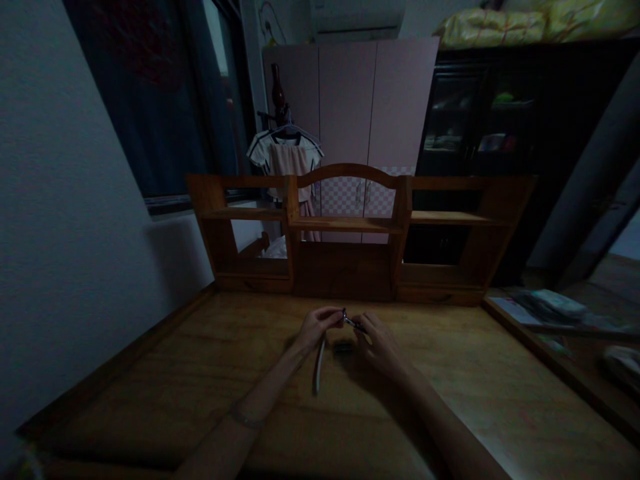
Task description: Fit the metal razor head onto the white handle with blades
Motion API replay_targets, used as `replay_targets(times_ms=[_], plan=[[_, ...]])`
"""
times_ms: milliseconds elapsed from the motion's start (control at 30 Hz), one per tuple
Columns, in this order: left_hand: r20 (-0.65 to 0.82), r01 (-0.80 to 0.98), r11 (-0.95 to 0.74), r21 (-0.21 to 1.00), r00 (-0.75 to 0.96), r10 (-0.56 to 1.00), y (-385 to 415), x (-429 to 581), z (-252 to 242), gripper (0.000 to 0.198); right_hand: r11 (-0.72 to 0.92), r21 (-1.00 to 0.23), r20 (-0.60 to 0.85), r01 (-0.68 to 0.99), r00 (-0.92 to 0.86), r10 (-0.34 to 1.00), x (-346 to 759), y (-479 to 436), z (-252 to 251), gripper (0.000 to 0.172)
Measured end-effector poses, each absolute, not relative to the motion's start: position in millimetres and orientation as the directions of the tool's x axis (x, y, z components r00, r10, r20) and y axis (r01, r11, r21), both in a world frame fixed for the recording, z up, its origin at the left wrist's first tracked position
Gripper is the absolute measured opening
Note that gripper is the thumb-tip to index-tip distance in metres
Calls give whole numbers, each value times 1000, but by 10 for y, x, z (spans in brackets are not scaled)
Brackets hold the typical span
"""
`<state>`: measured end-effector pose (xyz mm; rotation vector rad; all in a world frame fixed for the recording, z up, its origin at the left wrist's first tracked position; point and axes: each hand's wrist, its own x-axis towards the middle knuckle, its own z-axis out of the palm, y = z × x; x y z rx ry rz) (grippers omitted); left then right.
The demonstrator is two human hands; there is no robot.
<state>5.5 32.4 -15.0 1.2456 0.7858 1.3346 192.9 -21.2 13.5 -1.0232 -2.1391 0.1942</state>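
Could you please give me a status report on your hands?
Left hand, right hand: both pinching small metallic piece. Pale strip near left hand. Dark object on tabletop, seemingly not blocking.

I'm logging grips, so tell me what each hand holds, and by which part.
The right hand holds a slim, shiny item by its darker end; the left hand is at its other end, its exact hold too dim to tell.

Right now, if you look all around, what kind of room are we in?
Probably a bedroom in someone's home, though I can't see a bed for certain. There's a tall pink wardrobe, hanging clothes in front of it, and a dark glass-doored cabinet.
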Motion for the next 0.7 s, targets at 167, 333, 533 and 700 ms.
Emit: replay_targets(times_ms=[167,333,533,700], plan=[[234,-234,-187,954,190,954,288,65,-113,38,682,-453,546,574,-426,722,1966,-206,163,24],[214,-227,-157,961,253,944,236,73,-64,38,681,-451,543,577,-428,723,2011,-162,137,26],[183,-225,-116,967,306,934,207,85,-65,38,637,-473,509,609,-401,761,2044,-167,118,28],[165,-209,-105,972,295,941,190,89,-55,39,606,-481,490,634,-378,785,2042,-167,105,27]])
